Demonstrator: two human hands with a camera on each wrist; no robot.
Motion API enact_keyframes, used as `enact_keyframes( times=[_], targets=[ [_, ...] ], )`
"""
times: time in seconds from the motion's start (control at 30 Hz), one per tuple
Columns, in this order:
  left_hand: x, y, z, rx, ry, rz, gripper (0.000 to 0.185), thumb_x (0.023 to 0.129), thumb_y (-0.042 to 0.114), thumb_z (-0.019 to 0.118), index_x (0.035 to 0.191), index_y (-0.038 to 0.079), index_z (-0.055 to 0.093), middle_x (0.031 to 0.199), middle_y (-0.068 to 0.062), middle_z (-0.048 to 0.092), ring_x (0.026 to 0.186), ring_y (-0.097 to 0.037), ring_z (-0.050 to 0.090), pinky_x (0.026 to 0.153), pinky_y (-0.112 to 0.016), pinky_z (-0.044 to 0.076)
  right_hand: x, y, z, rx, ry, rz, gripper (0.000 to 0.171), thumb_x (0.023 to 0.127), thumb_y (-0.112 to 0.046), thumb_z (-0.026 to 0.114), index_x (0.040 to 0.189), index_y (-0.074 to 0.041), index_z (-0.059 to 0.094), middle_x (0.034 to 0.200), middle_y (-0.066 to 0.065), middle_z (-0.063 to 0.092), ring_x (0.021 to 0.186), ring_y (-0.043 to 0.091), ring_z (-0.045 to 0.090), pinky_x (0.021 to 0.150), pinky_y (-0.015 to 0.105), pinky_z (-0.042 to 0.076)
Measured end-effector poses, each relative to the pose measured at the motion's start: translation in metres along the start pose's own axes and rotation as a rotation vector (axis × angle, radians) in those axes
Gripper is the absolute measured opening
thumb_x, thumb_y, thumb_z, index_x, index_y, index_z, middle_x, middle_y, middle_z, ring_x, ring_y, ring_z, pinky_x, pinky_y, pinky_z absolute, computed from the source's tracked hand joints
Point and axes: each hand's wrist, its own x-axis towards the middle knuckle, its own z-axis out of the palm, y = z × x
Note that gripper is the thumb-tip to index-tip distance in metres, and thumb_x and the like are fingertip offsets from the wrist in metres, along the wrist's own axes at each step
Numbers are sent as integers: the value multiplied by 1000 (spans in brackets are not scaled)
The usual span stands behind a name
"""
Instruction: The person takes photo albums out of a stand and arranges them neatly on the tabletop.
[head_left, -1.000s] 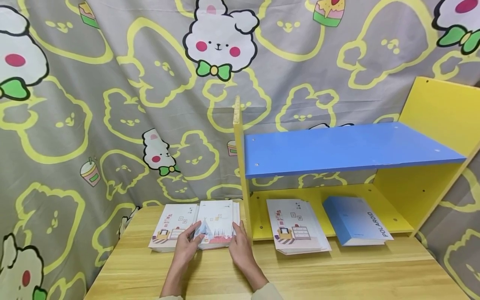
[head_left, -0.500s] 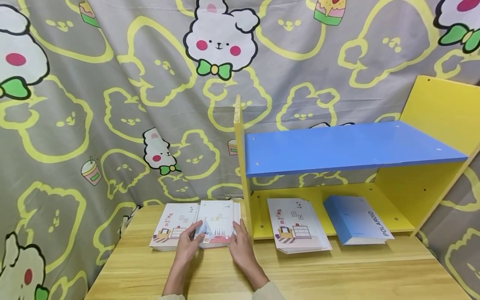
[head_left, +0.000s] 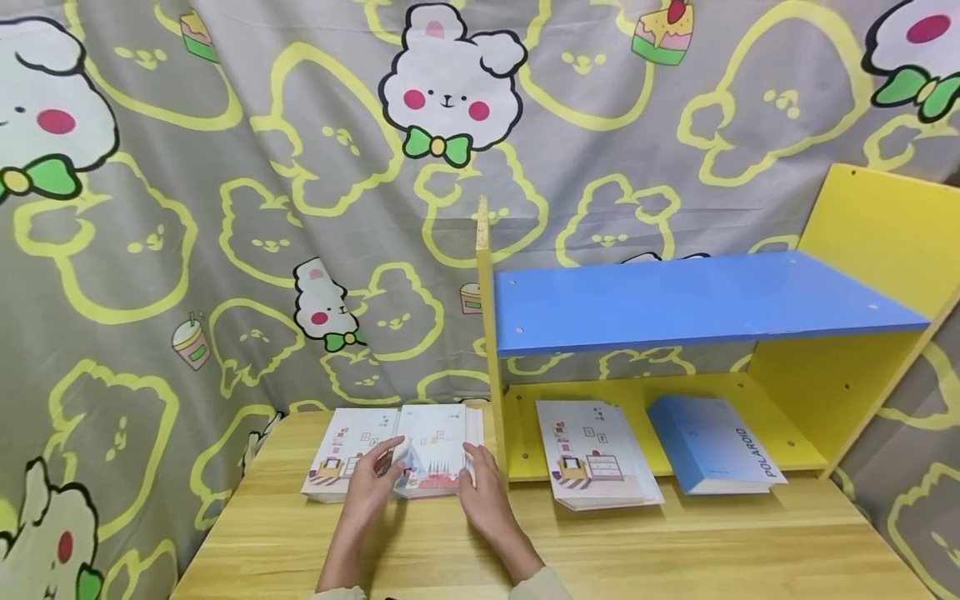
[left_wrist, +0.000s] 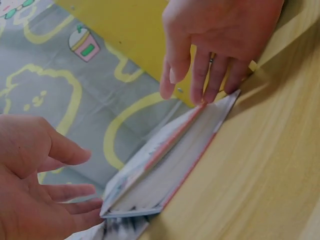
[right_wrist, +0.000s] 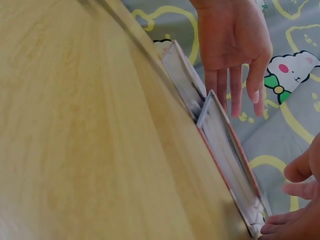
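Wooden table [head_left: 645, 550] — yellow shelf [head_left: 862, 250], bunny-print curtain [head_left: 225, 208].

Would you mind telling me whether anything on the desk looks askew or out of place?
Yes: the book between the two hands lies overlapping the left book, its near edge propped up rather than flat. The two books in the yellow shelf jut past its front edge. Nothing looks spilled or damaged.

The person has two bare hands, a thin ring on one right finger, and pale sleeve cuffs by the wrists.
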Motion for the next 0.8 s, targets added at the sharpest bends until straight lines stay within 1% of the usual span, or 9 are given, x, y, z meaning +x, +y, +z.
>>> enact_keyframes(
  times=[0.17,0.37,0.53,0.6,0.67,0.8],
  targets=[
    [-2,7,-2,-2,1,74,38,98,-8,58,136,-9,59,147,-30,50,139,-50,42,114,-58,35,-1,-3,-4,10,-18,0,41,101,-3,52,142,2,52,147,25,48,137,47,43,113,65,34],
    [-6,15,-7,-17,-13,131,36,97,-9,59,133,-9,61,142,-30,55,133,-51,49,110,-59,40,-3,-11,-12,55,-57,17,41,103,-4,50,143,0,52,147,24,49,138,46,43,112,67,33],
    [-9,23,-10,-10,-18,138,35,97,-8,61,132,-5,64,140,-26,58,131,-48,52,108,-54,45,-8,-19,-22,95,-126,14,42,104,-5,47,146,-1,50,150,26,46,140,48,40,112,68,33],
    [-9,26,-10,-20,-12,140,35,97,-8,61,132,-4,65,139,-25,59,130,-47,53,108,-53,45,-9,-23,-28,105,-161,10,44,105,-6,47,148,-3,48,152,27,44,140,49,39,111,67,34],
    [-9,30,-11,-33,-9,157,34,98,-8,60,131,-4,65,138,-25,60,129,-47,54,107,-53,45,-10,-26,-33,118,-187,1,45,105,-7,47,150,-4,46,153,28,42,140,51,39,110,66,36],
    [-9,35,-11,-61,-5,177,34,98,-8,60,131,-5,64,137,-26,60,128,-45,56,108,-51,46,-11,-31,-40,121,-206,-23,46,105,-6,47,150,-6,45,152,28,44,138,52,41,109,63,40]
  ],
)
